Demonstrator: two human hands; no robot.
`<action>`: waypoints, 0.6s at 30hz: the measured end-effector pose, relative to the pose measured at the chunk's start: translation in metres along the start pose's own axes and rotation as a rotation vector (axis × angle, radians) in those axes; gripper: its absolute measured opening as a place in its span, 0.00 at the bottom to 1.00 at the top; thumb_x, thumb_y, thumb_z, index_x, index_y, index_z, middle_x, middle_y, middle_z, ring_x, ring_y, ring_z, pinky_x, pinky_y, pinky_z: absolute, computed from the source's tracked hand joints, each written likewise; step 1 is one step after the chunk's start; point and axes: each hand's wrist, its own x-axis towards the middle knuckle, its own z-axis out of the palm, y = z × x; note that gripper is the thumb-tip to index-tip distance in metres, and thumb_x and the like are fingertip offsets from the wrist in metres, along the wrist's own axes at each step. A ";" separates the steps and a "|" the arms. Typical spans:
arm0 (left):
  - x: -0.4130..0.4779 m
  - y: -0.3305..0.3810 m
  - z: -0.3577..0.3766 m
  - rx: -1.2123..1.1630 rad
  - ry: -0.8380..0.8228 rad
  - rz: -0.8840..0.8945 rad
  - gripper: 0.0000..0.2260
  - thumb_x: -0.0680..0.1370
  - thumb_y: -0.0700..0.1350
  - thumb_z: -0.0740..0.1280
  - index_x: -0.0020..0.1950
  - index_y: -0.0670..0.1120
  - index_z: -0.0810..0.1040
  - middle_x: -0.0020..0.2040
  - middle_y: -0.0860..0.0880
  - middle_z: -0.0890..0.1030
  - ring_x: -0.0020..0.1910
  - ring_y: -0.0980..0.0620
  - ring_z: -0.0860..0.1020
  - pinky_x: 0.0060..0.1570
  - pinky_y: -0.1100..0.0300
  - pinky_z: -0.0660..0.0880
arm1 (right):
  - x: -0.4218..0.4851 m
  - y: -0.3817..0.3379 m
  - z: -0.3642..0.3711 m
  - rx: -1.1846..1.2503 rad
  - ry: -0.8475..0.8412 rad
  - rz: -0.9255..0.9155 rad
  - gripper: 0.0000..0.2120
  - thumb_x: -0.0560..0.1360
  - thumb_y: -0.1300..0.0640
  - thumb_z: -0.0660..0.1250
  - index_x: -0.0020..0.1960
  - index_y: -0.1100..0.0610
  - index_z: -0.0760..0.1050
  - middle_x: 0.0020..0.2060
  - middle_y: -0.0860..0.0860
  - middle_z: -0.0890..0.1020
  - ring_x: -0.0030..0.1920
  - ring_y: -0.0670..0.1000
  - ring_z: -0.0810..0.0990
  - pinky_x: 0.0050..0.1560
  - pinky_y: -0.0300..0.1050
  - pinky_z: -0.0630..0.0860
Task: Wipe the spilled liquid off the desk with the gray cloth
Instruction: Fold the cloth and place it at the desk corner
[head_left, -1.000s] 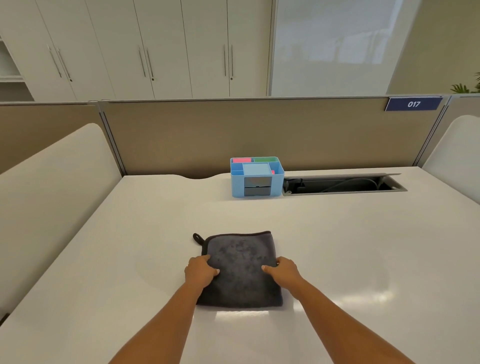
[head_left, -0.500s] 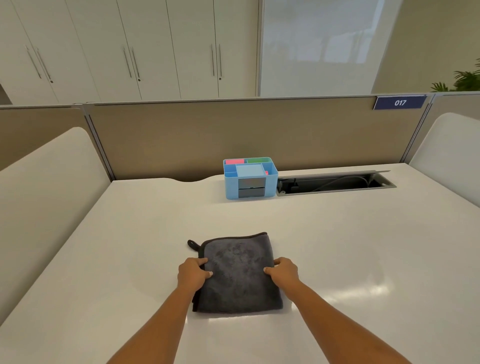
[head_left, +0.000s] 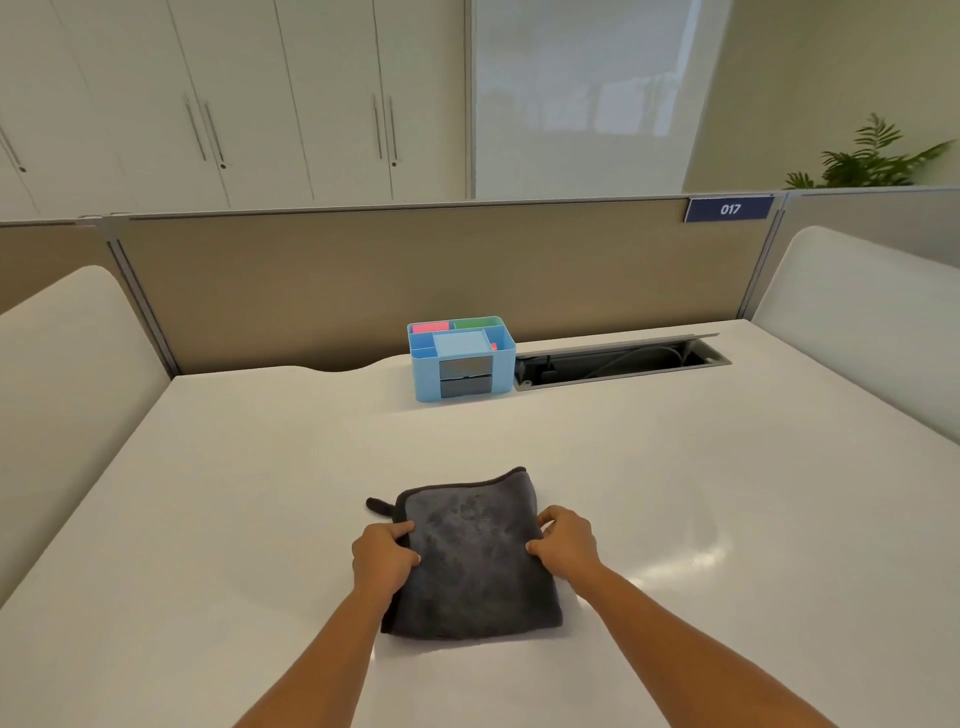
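Observation:
A folded gray cloth (head_left: 470, 561) lies flat on the white desk (head_left: 249, 467), near the front middle, with a small dark loop at its far left corner. My left hand (head_left: 383, 558) grips the cloth's left edge, fingers curled over it. On the right edge my right hand (head_left: 563, 543) pinches the cloth the same way. I cannot make out any liquid on the glossy desk surface.
A light blue desk organizer (head_left: 461, 357) stands at the back of the desk. Beside it on the right is an open cable tray (head_left: 618, 361). A beige partition (head_left: 363, 280) closes the far side; white side panels flank the desk.
The cloth and both hands have shifted slightly toward me and the cloth's far right corner has lifted a little. The view has panned to the right.

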 end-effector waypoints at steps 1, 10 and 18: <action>-0.002 0.003 0.003 -0.009 -0.010 0.011 0.23 0.71 0.33 0.70 0.65 0.43 0.74 0.63 0.39 0.77 0.60 0.40 0.75 0.62 0.51 0.71 | -0.001 0.001 -0.005 -0.015 0.019 -0.011 0.15 0.76 0.57 0.66 0.62 0.57 0.71 0.60 0.55 0.78 0.57 0.54 0.79 0.60 0.42 0.74; -0.018 0.049 0.033 -0.211 -0.136 0.094 0.22 0.70 0.32 0.71 0.64 0.42 0.75 0.63 0.40 0.77 0.57 0.42 0.76 0.61 0.54 0.72 | -0.002 0.022 -0.062 -0.079 0.227 0.001 0.11 0.76 0.62 0.65 0.58 0.57 0.75 0.54 0.56 0.81 0.43 0.50 0.75 0.56 0.42 0.76; -0.021 0.101 0.072 -0.293 -0.154 0.122 0.22 0.71 0.33 0.70 0.65 0.43 0.74 0.66 0.40 0.74 0.63 0.40 0.73 0.66 0.50 0.69 | 0.021 0.040 -0.117 -0.087 0.319 0.000 0.12 0.75 0.63 0.66 0.58 0.56 0.76 0.55 0.56 0.80 0.45 0.52 0.77 0.56 0.44 0.76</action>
